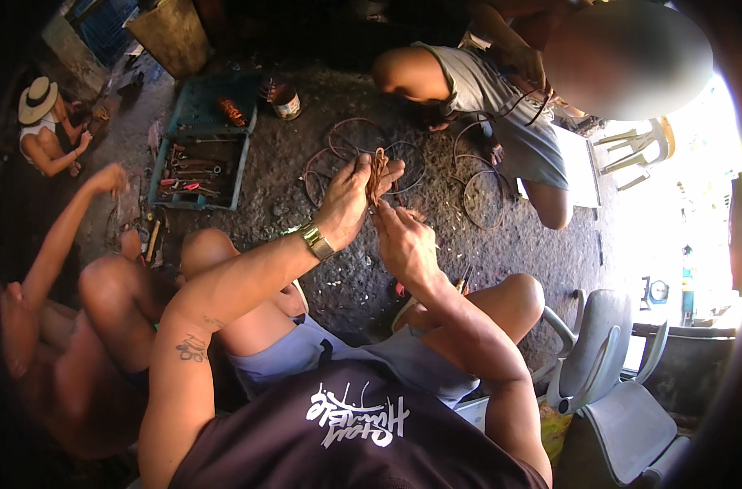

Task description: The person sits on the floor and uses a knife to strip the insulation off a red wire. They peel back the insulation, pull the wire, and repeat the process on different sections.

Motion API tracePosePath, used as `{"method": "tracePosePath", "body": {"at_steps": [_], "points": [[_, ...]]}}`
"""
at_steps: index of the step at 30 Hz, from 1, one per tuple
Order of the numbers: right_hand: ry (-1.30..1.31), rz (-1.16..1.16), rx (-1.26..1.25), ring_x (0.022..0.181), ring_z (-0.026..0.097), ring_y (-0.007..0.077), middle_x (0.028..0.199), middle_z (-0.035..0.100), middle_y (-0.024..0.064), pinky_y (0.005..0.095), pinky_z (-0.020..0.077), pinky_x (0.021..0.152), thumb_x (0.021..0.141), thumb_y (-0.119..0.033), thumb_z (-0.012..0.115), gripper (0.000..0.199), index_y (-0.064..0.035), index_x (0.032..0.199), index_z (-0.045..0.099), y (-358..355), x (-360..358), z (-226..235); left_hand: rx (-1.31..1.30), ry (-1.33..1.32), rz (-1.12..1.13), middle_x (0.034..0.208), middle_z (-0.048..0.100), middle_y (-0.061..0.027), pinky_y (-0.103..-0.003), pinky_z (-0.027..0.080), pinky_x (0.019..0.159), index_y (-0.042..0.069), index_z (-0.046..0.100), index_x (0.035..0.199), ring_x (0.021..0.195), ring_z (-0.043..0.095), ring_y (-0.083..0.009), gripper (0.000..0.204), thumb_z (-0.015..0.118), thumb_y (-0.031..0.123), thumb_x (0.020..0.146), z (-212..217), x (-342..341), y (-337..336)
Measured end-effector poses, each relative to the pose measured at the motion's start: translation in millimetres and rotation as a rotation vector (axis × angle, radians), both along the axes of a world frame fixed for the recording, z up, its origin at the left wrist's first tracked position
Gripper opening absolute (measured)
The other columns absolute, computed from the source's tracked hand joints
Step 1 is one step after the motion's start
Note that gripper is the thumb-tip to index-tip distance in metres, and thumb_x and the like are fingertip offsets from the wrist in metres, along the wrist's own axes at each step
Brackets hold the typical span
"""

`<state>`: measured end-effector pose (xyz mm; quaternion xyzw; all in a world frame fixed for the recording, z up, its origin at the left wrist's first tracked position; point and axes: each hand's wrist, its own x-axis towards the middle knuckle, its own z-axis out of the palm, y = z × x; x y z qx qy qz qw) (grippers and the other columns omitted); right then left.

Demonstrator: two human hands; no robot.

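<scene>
A bundle of bare copper wire (377,176) stands roughly upright in front of me. My left hand (346,200) grips it from the left, with the thumb along it and the fingers behind. Just below, my right hand (408,244) is closed with its fingertips at the bundle's lower end. Exactly what those fingers pinch is partly hidden, but it appears to be the wire's end. Beyond my hands, loops of thin cable (357,122) lie on the dark ground.
An open green toolbox (245,175) with several hand tools stands at far left, a copper coil (231,112) on its lid. Beside it is a tin (287,107). A person opposite handles dark cable (518,106). Others sit at left. Grey plastic chairs (632,424) stand at right.
</scene>
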<state>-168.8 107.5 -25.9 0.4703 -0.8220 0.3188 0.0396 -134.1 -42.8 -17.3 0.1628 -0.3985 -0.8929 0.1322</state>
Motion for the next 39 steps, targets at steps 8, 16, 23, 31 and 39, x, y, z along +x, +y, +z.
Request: {"method": "tracePosePath", "body": {"at_steps": [8, 16, 23, 31, 39], "points": [[0.111, -0.015, -0.004, 0.068, 0.066, 0.0331, 0.083, 0.064, 0.0125, 0.0434, 0.0524, 0.059, 0.095, -0.016, 0.065, 0.019, -0.0060, 0.110, 0.065, -13.7, -6.0, 8.0, 0.063, -0.058, 0.089, 0.069, 0.046, 0.0038, -0.041, 0.053, 0.095, 0.011, 0.055, 0.089, 0.068, 0.051, -0.0124, 0.034, 0.052, 0.040, 0.107, 17.9, -8.1, -9.8], [-0.011, -0.021, 0.030, 0.101, 0.060, 0.0326, 0.109, 0.062, 0.0138, 0.0443, 0.0504, 0.083, 0.091, -0.030, 0.072, 0.026, -0.0056, 0.101, 0.070, -16.9, -22.1, 8.3, 0.136, 0.105, 0.162, 0.056, 0.029, 0.0054, -0.029, 0.027, 0.053, 0.017, 0.045, 0.073, 0.049, 0.024, -0.0091, 0.044, 0.053, 0.045, 0.106, 42.4, -13.8, -55.3], [-0.008, -0.142, -0.105, 0.143, 0.037, 0.0405, 0.150, 0.044, 0.0199, 0.0527, 0.0330, 0.116, 0.085, -0.033, 0.081, 0.073, -0.0059, 0.145, 0.050, -4.6, -33.8, 42.2, 0.009, 0.103, 0.192, 0.050, 0.020, 0.0035, -0.032, 0.023, 0.050, 0.019, 0.027, 0.060, 0.047, 0.017, -0.0121, 0.054, 0.048, 0.042, 0.104, 56.8, -12.7, -64.4], [-0.818, -0.045, -0.258, 0.112, 0.065, 0.0408, 0.120, 0.066, 0.0278, 0.0468, 0.0516, 0.092, 0.099, -0.031, 0.066, 0.051, -0.0003, 0.137, 0.054, -27.6, -13.1, 35.0, -0.259, -0.014, 0.131, 0.078, 0.056, -0.0014, -0.027, 0.039, 0.073, 0.016, 0.039, 0.066, 0.073, 0.045, -0.0106, 0.053, 0.047, 0.049, 0.106, 45.3, -25.6, -6.0], [-0.342, -0.080, -0.240, 0.097, 0.066, 0.0446, 0.111, 0.065, 0.0260, 0.0478, 0.0521, 0.084, 0.090, 0.001, 0.056, 0.030, -0.0025, 0.119, 0.059, -13.4, -19.8, 22.8, -0.790, 0.330, 0.045, 0.109, 0.064, -0.0061, -0.030, 0.044, 0.091, 0.003, 0.062, 0.095, 0.093, 0.055, -0.0154, 0.037, 0.049, 0.036, 0.107, 29.1, -26.6, 11.6]]}}
